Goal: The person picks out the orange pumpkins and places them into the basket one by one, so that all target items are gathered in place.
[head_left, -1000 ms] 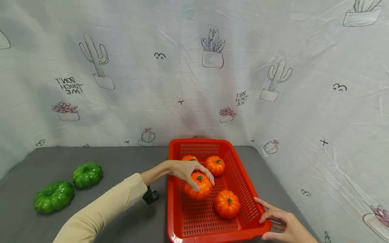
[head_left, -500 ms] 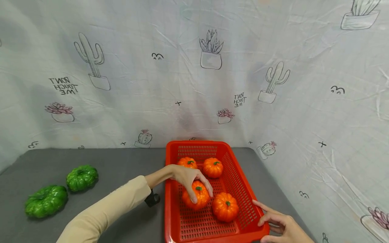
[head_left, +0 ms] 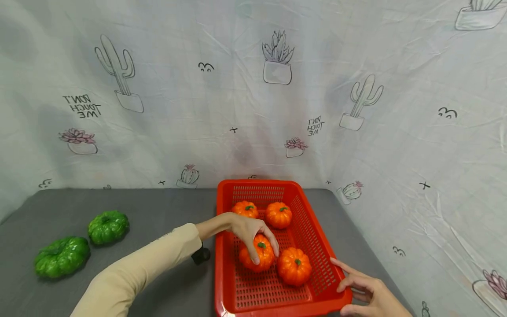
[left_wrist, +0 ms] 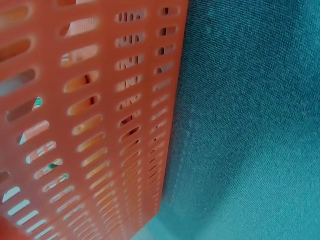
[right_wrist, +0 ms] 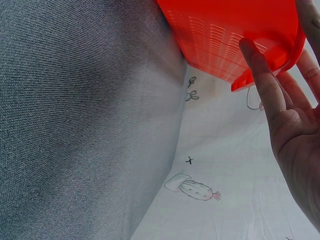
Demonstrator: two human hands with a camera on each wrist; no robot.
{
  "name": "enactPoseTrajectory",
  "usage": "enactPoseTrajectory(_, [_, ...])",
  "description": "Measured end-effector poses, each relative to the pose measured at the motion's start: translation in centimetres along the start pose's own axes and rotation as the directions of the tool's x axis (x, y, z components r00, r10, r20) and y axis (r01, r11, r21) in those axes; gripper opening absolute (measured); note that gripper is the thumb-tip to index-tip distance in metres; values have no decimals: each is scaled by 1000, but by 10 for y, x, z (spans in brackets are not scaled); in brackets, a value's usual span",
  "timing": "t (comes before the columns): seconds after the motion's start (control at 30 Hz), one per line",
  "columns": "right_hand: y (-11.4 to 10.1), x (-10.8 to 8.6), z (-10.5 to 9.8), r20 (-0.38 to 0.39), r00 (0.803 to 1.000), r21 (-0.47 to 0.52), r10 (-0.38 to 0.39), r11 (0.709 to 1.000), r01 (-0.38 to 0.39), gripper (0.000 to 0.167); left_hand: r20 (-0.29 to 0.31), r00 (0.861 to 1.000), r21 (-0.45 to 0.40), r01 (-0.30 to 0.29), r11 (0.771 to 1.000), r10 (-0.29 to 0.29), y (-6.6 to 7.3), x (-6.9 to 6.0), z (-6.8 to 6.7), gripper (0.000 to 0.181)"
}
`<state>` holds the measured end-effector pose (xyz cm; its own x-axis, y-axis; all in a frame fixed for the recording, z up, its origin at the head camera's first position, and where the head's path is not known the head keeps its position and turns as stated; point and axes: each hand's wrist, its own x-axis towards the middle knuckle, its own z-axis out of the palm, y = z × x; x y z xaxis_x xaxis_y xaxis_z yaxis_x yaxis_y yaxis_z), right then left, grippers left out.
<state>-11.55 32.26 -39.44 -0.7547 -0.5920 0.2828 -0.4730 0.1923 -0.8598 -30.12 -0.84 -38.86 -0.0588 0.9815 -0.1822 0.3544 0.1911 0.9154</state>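
My left hand (head_left: 246,229) reaches down into a red slotted plastic basket (head_left: 220,281) and grips an orange pumpkin (head_left: 266,259) with a green stem, thumb on its near side and fingers on its far right. This pumpkin appears to rest on the basket floor. Three more orange pumpkins lie inside: one (head_left: 294,267) just right, another (head_left: 278,215) behind, and one (head_left: 244,208) partly hidden at back left. At the near right corner my right hand (head_left: 370,288) holds the basket's rim; the right wrist view shows its thumb (right_wrist: 265,82) against the outer wall (right_wrist: 235,25).
Two green pumpkins (head_left: 108,227) (head_left: 62,257) stand on the grey tabletop (head_left: 158,207) at the left. A white cloth (head_left: 237,97) with cactus drawings hangs behind and along the right. The basket's slotted side (left_wrist: 107,55) fills much of the left wrist view.
My left hand has lowered the pumpkin it holds a little, deeper and nearer in the basket. The head view has shifted slightly. My right hand keeps its place at the basket corner.
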Motion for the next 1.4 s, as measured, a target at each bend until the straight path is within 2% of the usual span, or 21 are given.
enactPoseTrajectory(0.17, [-1, 1, 0, -7, 1000, 4, 13, 1000, -13, 33, 17, 998, 22, 67, 998, -68, 2, 0, 0, 41])
enactPoseTrajectory(0.27, [-1, 0, 0, -13, 1000, -12, 13, 1000, -14, 35, 21, 996, 18, 83, 996, -84, 3, 0, 1, 40])
enactPoseTrajectory(0.47, [0, 0, -1, -13, 1000, -24, 6, 1000, -6, 36, 26, 996, 5, 86, 996, -86, 3, 0, 2, 40])
enactPoseTrajectory(0.73, [4, -1, -2, 10, 1000, -8, -14, 1000, 14, 39, 90, 991, 33, 95, 995, -98, 2, 3, 6, 38])
enactPoseTrajectory(1.0, [5, -1, -3, 17, 999, -8, -29, 1000, 30, 39, 59, 997, 45, 43, 998, -46, 2, 2, 3, 38])
enactPoseTrajectory(1.23, [3, 0, -3, 22, 1000, -8, -22, 1000, 23, 38, 73, 996, 8, 46, 999, -46, 2, 2, 4, 36])
enactPoseTrajectory(1.4, [3, 0, -3, 21, 1000, -6, -17, 1000, 17, 39, 69, 996, 18, 57, 998, -58, 1, 3, 4, 36])
